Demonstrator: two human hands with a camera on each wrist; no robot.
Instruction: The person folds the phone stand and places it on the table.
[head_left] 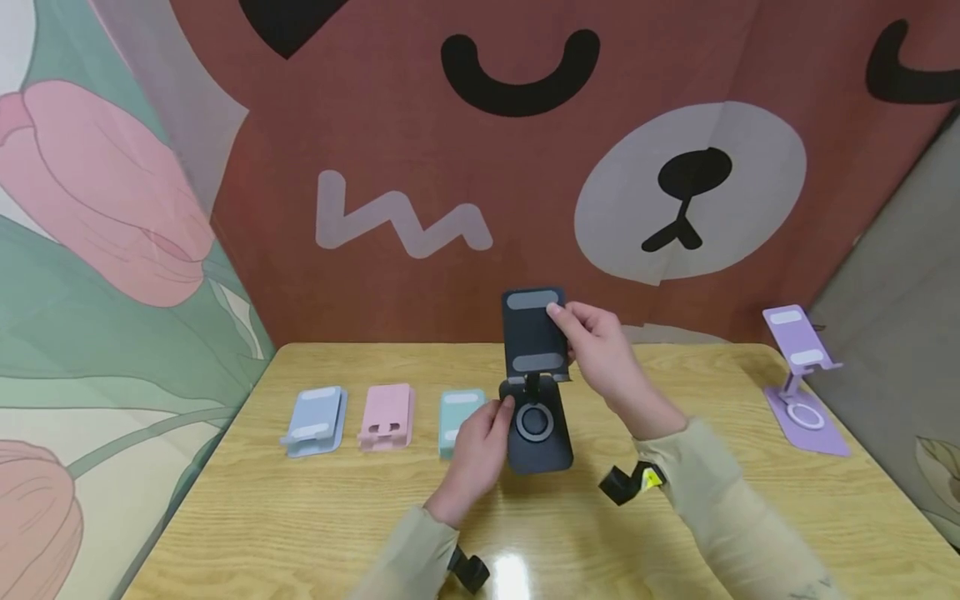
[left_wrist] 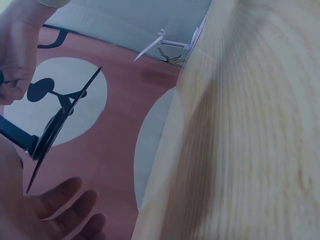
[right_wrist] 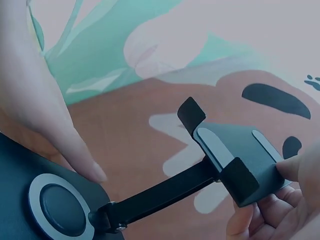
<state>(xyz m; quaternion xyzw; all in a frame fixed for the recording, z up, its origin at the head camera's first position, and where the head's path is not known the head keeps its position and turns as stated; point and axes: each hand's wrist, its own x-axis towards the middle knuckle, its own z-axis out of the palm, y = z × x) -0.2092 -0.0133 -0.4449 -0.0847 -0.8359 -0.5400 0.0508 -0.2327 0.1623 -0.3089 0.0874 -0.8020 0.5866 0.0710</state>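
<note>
Hands [head_left: 474, 448] [head_left: 606, 362] above wood tbl [head_left: 300, 517], bear bkdrop [head_left: 525, 167]

Black stand's base [right_wrist: 62, 207] cropped by the right-wrist view's edges, lower right of teal stand [head_left: 457, 414] hidden

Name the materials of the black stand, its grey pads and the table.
Black stand: probably matte-coated metal, judging by its thin plates.
Grey pads: perhaps rubber or silicone; smooth, dull faces.
Table: wood or wood-look laminate, glossy; visible grain, bright reflection.
</note>
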